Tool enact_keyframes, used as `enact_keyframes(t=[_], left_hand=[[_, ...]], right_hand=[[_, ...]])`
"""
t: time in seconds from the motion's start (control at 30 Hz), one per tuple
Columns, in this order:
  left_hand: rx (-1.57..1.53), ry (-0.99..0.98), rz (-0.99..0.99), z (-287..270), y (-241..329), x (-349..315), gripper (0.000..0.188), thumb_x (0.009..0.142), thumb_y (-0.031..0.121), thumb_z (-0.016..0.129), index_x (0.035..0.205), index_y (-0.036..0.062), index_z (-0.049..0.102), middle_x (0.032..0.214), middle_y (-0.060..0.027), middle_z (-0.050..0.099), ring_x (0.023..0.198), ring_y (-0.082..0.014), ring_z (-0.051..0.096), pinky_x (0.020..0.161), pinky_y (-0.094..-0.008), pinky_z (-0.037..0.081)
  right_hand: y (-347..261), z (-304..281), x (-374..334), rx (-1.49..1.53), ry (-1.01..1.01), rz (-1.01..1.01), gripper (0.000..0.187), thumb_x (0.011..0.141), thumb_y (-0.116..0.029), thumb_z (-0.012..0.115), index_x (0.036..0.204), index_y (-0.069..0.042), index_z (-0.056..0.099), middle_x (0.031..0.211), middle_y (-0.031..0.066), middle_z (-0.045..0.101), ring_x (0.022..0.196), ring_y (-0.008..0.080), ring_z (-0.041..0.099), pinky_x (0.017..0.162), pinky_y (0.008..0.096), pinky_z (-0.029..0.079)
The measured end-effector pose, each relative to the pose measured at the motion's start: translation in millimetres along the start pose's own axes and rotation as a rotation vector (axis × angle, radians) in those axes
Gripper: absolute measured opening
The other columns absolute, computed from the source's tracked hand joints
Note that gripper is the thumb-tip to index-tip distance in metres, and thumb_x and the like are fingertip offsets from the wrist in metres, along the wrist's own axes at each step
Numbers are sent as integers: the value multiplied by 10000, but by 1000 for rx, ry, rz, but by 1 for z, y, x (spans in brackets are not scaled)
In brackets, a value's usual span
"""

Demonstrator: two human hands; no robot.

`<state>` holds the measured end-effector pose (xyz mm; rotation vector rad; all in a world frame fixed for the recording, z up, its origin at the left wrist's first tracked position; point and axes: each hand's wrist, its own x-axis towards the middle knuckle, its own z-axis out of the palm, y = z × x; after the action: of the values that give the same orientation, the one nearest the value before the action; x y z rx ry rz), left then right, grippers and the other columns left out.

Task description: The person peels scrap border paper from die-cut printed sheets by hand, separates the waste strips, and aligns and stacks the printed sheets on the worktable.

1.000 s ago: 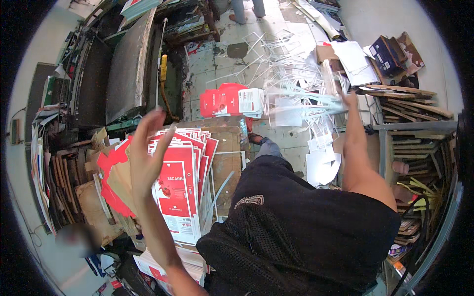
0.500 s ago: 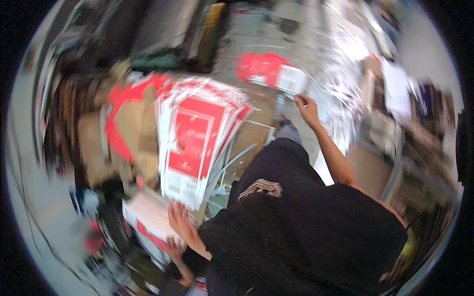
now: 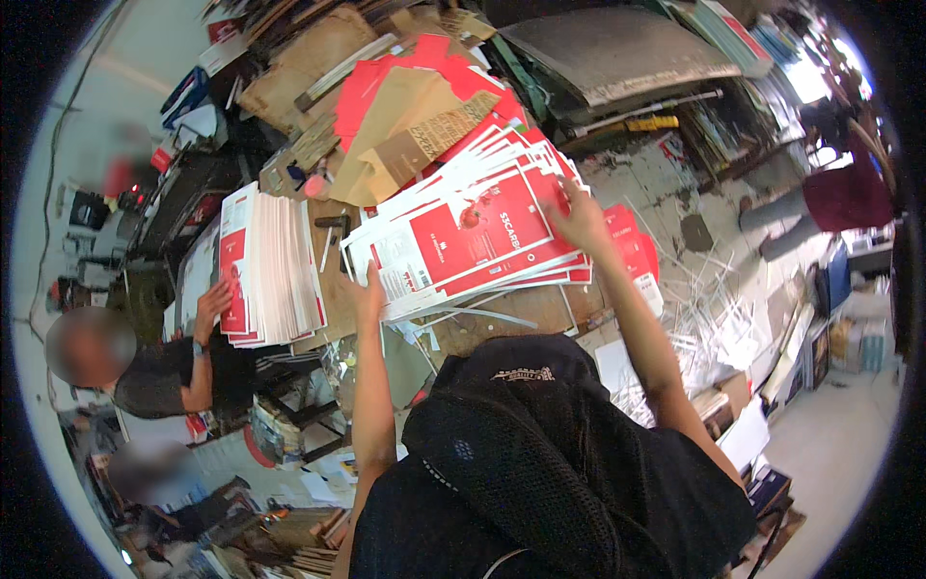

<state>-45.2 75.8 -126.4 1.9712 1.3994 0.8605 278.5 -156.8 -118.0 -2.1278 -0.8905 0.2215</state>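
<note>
Partly hidden sheets (image 3: 463, 236) behind right hand (image 3: 583, 222)

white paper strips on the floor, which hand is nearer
Right. The right hand is at the end of the printed sheets toward the white paper strips; the left hand is at the opposite end.

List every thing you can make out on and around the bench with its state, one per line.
Front stack of red-and-white sheets: fanned, edges uneven
Left hand: open, at the stack's left end
Right hand: fingers bent, over its right end; grip unclear
Left-hand stack: piled more evenly
Co-worker's hand: against that stack's red face
Brown paper: lying over red sheets
White strips: scattered across the floor
</note>
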Motion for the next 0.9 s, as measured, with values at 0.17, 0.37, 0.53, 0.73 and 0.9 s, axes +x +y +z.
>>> enact_keyframes(t=[0.17,0.37,0.53,0.73,0.9], left_hand=[[-228,-240,-380,7,-20,-16,611,844,428,632,1247,-17,519,1219,-214,569,1127,-304,554,955,-400,416],[260,29,74,7,-13,-4,610,812,372,676,1254,-8,498,1227,-193,554,1184,-307,498,994,-433,376],[196,-234,528,24,45,48,530,804,450,650,1114,25,591,1110,-179,572,1070,-339,529,932,-437,420],[393,-662,599,87,100,55,637,807,564,593,1088,-8,599,1129,-163,566,1103,-338,523,928,-434,431],[513,-607,638,89,105,38,751,763,670,557,1058,-19,604,1150,-174,542,1129,-335,480,899,-527,406]], right_hand=[[-52,38,-34,-261,21,-146,683,753,-348,700,1278,8,447,1227,242,505,1078,420,479,937,458,394],[-32,20,-34,-99,142,-227,569,778,-262,713,1228,1,485,1205,222,524,1103,376,494,950,433,390],[-67,-5,-88,429,-404,64,365,897,-227,611,1173,9,574,1079,116,644,970,193,596,864,312,462],[-48,58,-130,773,-977,305,554,929,-354,560,1287,60,475,1222,159,567,1086,179,546,886,306,459],[-56,60,-129,1171,-1021,663,604,937,-345,544,1364,38,354,1351,138,450,1179,222,484,921,362,470]])
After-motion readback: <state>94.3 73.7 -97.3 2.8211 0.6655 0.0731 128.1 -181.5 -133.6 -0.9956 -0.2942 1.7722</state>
